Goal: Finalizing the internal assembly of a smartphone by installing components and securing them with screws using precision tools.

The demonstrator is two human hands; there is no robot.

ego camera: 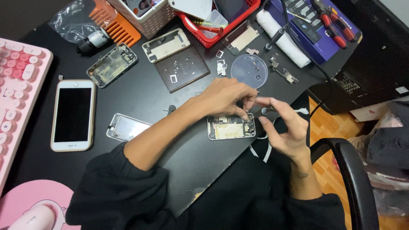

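Keyboard (17,85) in pink fills the far left edge of the black table (145,91), with a pink mouse pad (30,200) below it. Just beside it lies a white phone (73,115) with a dark screen, face up. Further right sit a detached screen panel (125,127), a gutted phone frame (112,64) and a brown square mat (182,68) dotted with small parts.

The left hand (226,96) reaches across from the left sleeve, its fingertips curled down and pinched onto the top right corner of the opened phone chassis (231,127), which lies flat near the table's front edge, directly under that hand. The right hand (285,127) hovers just right of the chassis, fingers loosely bent around a slim dark screwdriver (267,110) whose tip points at the same corner; the two hands nearly touch.

Behind them lies a clear round lid (249,71). At the back stand a red basket (221,21) and, further right, a flat blue rectangular box (317,30) with white print, carrying red-handled pliers (332,21).
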